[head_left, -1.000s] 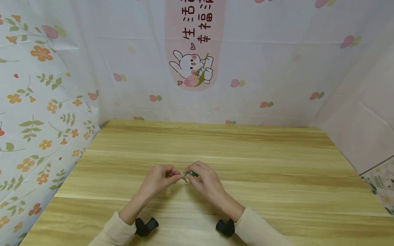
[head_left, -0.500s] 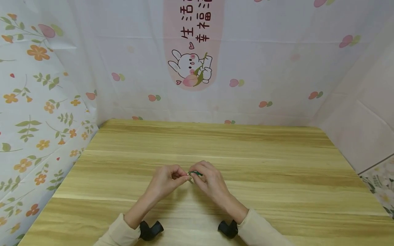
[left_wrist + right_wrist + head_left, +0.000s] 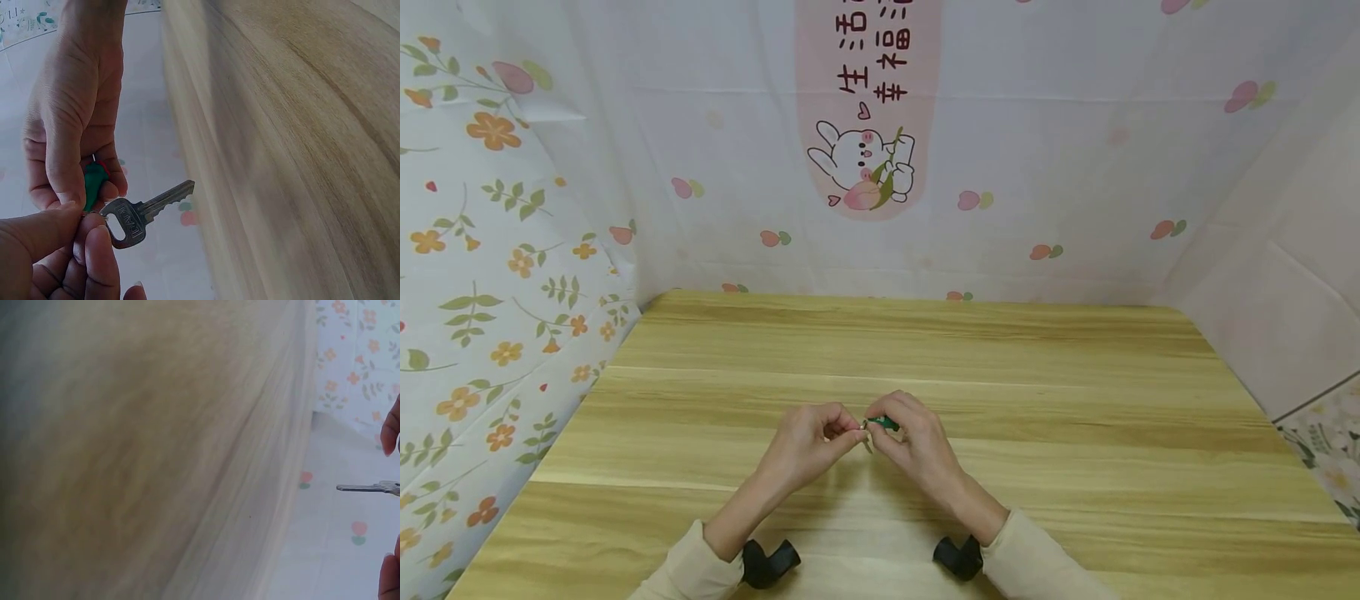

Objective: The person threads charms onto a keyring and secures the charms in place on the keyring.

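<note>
1. Find the key [image 3: 134, 222] between the two hands, up off the table [image 3: 1037, 375], with its head at the fingertips and its toothed blade sticking out free. Note the green trinket [image 3: 95, 181] just beside the key's head.
2. Read the left hand [image 3: 812, 437] as pinched closed, thumb against fingertips, at the edge of the key's head. Cannot tell the exact spot under the thumb: bare key or some small link.
3. Read the right hand [image 3: 917, 442] as curled firmly on the green trinket, with part of it showing past the fingers.
4. Treat the join between key and trinket, hidden behind the fingertips, as the likely place of work. Tilt both hands slightly to bring it into sight before using any force.
5. Pinch close to that join rather than far out along the blade, for less wobble and finer control.
6. Use the right hand as a steady anchor and make only small turns with the left, instead of tugging both ways.
7. Press lightly but evenly; expect smooth, thin metal to spin or slip under a loose pinch.
8. Work low over the table, to limit any bounce after a drop.
</note>
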A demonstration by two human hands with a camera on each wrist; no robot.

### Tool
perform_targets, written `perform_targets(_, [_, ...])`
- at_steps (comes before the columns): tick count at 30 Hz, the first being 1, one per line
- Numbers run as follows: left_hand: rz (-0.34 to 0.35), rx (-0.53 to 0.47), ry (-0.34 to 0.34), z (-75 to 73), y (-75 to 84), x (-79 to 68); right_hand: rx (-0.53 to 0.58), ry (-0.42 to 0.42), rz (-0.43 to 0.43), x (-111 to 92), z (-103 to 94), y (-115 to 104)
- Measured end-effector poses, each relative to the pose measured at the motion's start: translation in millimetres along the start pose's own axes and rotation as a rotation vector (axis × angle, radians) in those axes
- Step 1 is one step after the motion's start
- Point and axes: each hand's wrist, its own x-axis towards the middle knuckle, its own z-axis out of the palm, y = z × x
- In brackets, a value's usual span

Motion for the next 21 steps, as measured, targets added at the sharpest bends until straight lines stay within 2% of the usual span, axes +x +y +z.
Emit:
perform_targets(7, [0.011,-0.01,-0.02,-0.4,1.8,-0.6,0.045,0.003,0.024,0.1,-1.6,-1.3])
perform_targets(16, [0.066,-0.005,-0.02,0.4,2.8,-2.1,0.069,-0.005,0.048,-0.9,-1.2,-0.8])
perform_targets(21, [0.085,0.004,-0.016,0.2,3.3,-2.6,0.021,0.002,-0.012,-1.2,-1.3,0.7])
